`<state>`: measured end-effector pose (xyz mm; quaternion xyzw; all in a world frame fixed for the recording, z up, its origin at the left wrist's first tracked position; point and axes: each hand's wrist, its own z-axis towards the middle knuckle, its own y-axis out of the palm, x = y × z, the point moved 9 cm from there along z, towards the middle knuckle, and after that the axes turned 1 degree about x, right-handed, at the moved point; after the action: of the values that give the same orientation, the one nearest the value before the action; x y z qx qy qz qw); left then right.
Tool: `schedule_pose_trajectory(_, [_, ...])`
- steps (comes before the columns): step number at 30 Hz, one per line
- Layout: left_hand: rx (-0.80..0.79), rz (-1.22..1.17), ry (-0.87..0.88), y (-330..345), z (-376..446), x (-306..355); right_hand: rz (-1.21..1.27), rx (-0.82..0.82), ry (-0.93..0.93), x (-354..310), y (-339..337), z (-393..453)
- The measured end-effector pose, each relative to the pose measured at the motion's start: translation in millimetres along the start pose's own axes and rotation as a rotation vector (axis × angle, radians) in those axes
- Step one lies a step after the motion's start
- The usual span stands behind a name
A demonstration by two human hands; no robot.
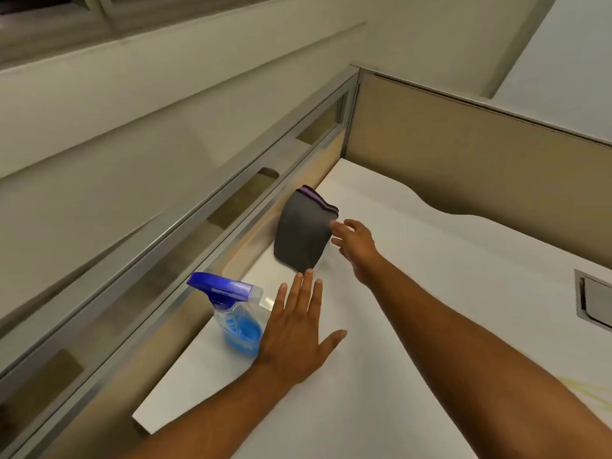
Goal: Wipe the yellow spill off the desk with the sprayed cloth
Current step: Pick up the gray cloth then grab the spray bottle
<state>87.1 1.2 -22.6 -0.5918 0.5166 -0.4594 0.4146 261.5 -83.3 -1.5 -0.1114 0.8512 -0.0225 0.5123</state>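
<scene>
Faint yellow streaks (586, 392) marked the white counter (447, 293) near the right edge, close to the person. The left hand (298, 332) was flat and open with fingers spread, holding nothing. Just left of it stood a spray bottle (231, 313) with blue liquid. Farther back, the right hand (356, 246) was open, its fingertips touching the gray cloth (301, 233). The cloth lay by the glass divider (185, 207).

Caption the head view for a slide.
Right hand reaches the grey cloth; left hand open beside the spray bottle.
</scene>
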Motion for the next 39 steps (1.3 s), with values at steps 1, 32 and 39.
schedule_pose_trajectory(1, [0.007, -0.009, 0.003, -1, -1, -1, 0.037, 0.002, 0.026, -1, 5, 8])
schedule_pose_trajectory(32, [0.961, -0.769, 0.28, -152, -128, 65, 0.633, -0.244, -0.193, -98, -126, -168])
schedule_pose_trajectory(39, [0.193, -1.432, -0.15, -142, -79, 116, 0.539, -0.23, -0.135, -37, -190, -221])
